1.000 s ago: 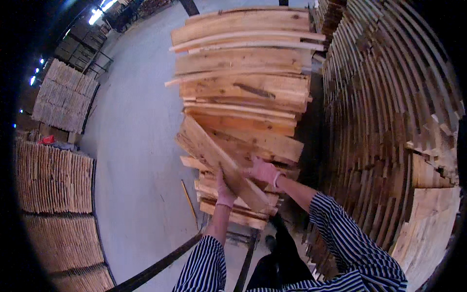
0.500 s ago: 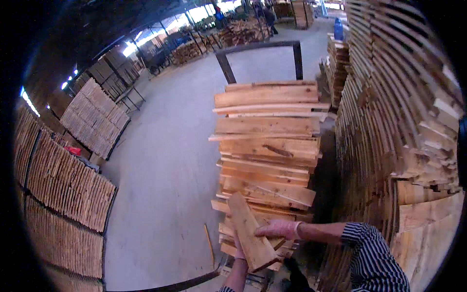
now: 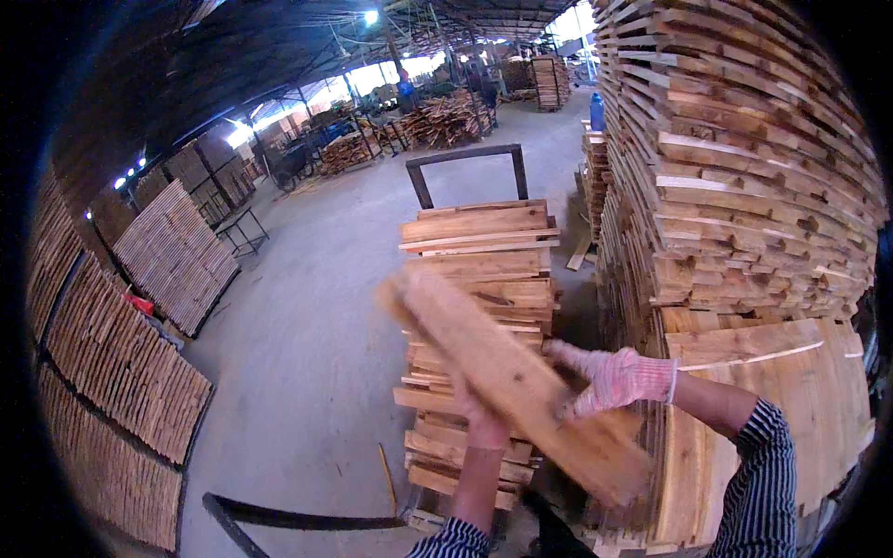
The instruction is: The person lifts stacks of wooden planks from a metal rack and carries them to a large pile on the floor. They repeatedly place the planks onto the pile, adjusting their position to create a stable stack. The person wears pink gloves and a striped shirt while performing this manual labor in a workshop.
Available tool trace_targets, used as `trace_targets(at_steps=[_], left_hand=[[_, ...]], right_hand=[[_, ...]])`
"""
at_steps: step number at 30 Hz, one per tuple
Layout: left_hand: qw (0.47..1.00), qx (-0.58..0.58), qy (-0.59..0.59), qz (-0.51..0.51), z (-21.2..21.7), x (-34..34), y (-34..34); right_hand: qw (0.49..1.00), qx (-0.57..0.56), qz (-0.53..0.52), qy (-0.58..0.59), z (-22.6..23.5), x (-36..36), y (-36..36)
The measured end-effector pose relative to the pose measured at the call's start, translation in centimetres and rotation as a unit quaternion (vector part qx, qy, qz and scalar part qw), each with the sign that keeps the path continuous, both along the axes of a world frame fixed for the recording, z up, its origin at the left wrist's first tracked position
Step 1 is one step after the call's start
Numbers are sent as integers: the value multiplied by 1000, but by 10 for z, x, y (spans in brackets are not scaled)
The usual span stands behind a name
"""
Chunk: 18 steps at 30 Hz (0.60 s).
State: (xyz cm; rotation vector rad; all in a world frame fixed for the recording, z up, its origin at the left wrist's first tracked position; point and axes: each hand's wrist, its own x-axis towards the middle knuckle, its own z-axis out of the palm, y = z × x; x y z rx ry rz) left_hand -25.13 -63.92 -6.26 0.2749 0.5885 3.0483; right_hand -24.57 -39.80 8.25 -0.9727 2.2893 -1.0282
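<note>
Two hands are closed on one wooden board [image 3: 507, 381]: the right hand [image 3: 609, 379], in a pale knit glove, is laid over its upper face with the fingers [image 3: 569, 358] curled on it, and the left hand [image 3: 484, 423] is gripped beneath, mostly hidden by the wood. The board is held tilted and blurred (so in motion) above the plank stack [image 3: 479, 279] on a cart with a black metal frame [image 3: 462, 160]. Lifting off the stack is judged to be in hand; next a steady two-handed carry would be called for. A tall lumber pile [image 3: 744, 158] stands at the right, a grey concrete floor [image 3: 316, 307] at the left, with leaning plank racks [image 3: 112, 372] under a dark shed roof [image 3: 279, 37].
</note>
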Motion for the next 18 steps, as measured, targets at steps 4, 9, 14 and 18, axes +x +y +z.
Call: trace_targets(at_steps=[4,9,14,18], left_hand=[[987,65,-16,-144,109,17,94],[983,-49,98,-144,138,31,183],[944,-221,225,-94,131,52,249],[937,-240,204,-149,172,71,306]], right_hand=[[949,72,-250,177,74,70,6],[908,-161,-302,243,97,118,78],[897,-77,-372,225,29,168,188],[864,-210,-372,265,9,178,238]])
